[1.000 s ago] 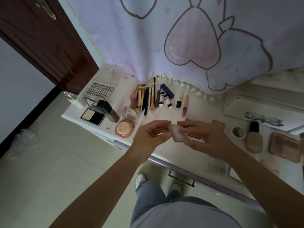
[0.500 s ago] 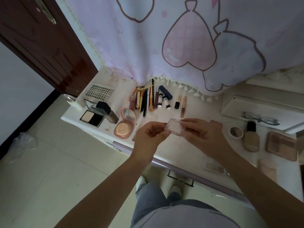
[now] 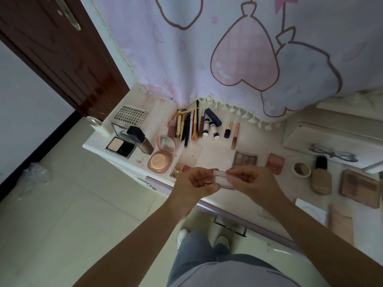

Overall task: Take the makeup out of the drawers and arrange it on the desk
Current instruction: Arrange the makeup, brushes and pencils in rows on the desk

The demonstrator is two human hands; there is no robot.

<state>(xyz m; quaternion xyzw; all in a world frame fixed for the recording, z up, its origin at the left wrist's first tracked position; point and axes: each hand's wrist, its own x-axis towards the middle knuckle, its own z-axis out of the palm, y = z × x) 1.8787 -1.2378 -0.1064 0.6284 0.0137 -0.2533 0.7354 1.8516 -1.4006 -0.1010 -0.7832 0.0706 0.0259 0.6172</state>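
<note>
Small clear plastic case (image 3: 222, 179) held between both hands, in the air above the near edge of the table (image 3: 209, 151). Left hand (image 3: 195, 183) pinching the case's left end, thumb below and fingers curled above; right hand (image 3: 251, 180) pinching the right end the same way. Long axis running left to right, straight from one hand to the other, so neither hand nearer than the other. Case shallow, rectangular and see-through, pale inside with a faint pinkish cast; contents too washed out to tell, likely a pressed powder or blush.

Open patch of tabletop lying just beyond the fingertips, between the pink round compact (image 3: 161, 155) on the left and the grey eyeshadow palette (image 3: 245, 159) on the right. Likely next: a short forward and downward set-down into that gap, kept parallel to the table edge. Small glitter palette (image 3: 179, 169) sitting just beside the left knuckles, so a risk of nudging it on the way down. Row of brushes and tubes (image 3: 195, 127) farther back, well clear.
</note>
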